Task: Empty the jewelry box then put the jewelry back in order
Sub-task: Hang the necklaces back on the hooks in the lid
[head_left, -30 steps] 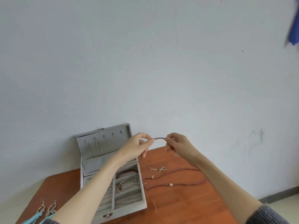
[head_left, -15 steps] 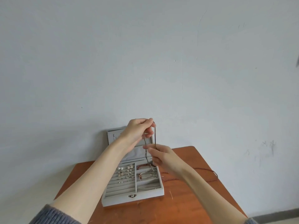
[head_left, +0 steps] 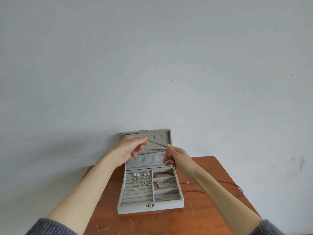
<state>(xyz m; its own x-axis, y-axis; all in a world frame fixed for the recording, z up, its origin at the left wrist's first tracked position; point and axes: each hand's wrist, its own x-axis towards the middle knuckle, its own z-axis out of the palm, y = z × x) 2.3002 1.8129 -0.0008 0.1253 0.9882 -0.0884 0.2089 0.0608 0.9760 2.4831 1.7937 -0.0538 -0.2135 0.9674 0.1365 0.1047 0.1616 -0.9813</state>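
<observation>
A thin dark cord necklace [head_left: 156,144] is stretched in the air between two hands, in front of the raised lid of an open grey jewelry box [head_left: 150,206]. The left hand [head_left: 130,150] pinches one end between thumb and curled fingers; the right hand [head_left: 176,156] pinches the other end at its fingertips, with a second strand running back toward the left hand and dark reddish beads hanging down from the right palm. The box stands on a reddish-brown wooden tabletop [head_left: 194,219], its lid leaning against a pale grey wall [head_left: 152,65]. In the box's left half, ridged rows hold small earrings [head_left: 143,179] and studs. Its right half is split into compartments: a red bead bracelet [head_left: 163,174] lies in the rear one, and pale cord bracelets [head_left: 166,183] in the next. To the right of the box, a long dark red bead strand [head_left: 237,188] lies on the tabletop, partly hidden by the right forearm. Grey knit sleeves cover both arms near the elbows.
</observation>
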